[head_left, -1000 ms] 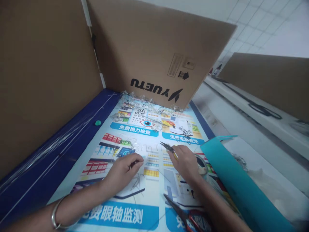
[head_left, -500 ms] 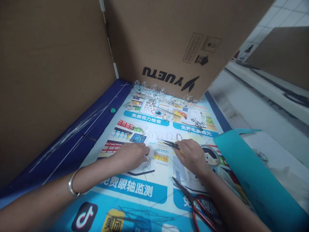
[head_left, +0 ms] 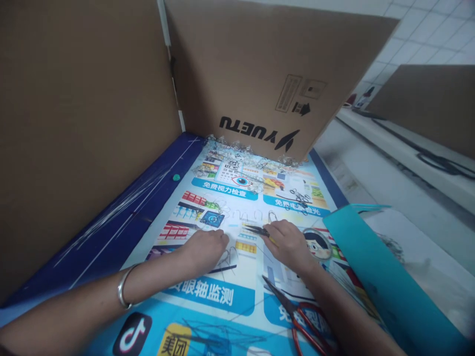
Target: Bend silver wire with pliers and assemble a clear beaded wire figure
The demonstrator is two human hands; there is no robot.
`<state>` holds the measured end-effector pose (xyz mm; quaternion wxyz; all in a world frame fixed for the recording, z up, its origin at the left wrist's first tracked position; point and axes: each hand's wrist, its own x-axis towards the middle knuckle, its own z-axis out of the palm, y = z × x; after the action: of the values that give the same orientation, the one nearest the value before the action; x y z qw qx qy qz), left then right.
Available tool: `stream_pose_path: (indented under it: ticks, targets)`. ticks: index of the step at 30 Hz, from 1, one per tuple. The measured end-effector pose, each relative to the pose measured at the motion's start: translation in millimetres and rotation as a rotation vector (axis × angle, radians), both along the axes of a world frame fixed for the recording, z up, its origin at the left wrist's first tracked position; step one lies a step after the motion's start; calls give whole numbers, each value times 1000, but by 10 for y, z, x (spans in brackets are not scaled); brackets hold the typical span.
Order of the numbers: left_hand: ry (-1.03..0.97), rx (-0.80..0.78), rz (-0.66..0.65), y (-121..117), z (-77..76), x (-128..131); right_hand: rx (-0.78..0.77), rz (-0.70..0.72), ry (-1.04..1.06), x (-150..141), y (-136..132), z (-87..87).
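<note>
My right hand [head_left: 287, 244] is closed round small pliers [head_left: 257, 230] with yellow grips, the dark jaws pointing left over a printed poster [head_left: 208, 299]. My left hand [head_left: 206, 249] rests knuckles-up on the poster, fingers curled, next to bent wire hooks [head_left: 226, 257]; what the fingertips pinch is hidden. A silver bangle [head_left: 124, 287] sits on my left wrist. A row of bent wire loops [head_left: 248, 215] lies just beyond both hands.
Red-handled scissors [head_left: 300, 316] lie near my right forearm. A teal folder [head_left: 374, 277] slopes at the right. Cardboard panels [head_left: 260, 74] wall off the left and back. Wire rings [head_left: 300, 195] and shiny scraps [head_left: 230, 146] lie near the back panel, loose wires [head_left: 211, 338] at the bottom.
The view has swung down and steadied. Both hands stayed close together on the poster, the pliers still pointing left toward my left hand.
</note>
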<state>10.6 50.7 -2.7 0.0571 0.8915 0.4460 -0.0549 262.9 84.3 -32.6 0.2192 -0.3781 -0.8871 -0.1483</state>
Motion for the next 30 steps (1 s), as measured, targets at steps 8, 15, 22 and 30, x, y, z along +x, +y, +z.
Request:
stream_pose_path:
  ticks: [8,15,22,30]
  targets:
    - [-5,-24,-31,15,-8,-44,1,13,-34,-10,-10,-40]
    - [-24,-62,-28,80,34,-83,-67,28,-48,22,16,-62]
    - [-11,-39,-89,37,28,-69,-132,49,-70,12,32,-72]
    - [25,-84,-116,48,97,-62,-156,74,-53,22,44,-80]
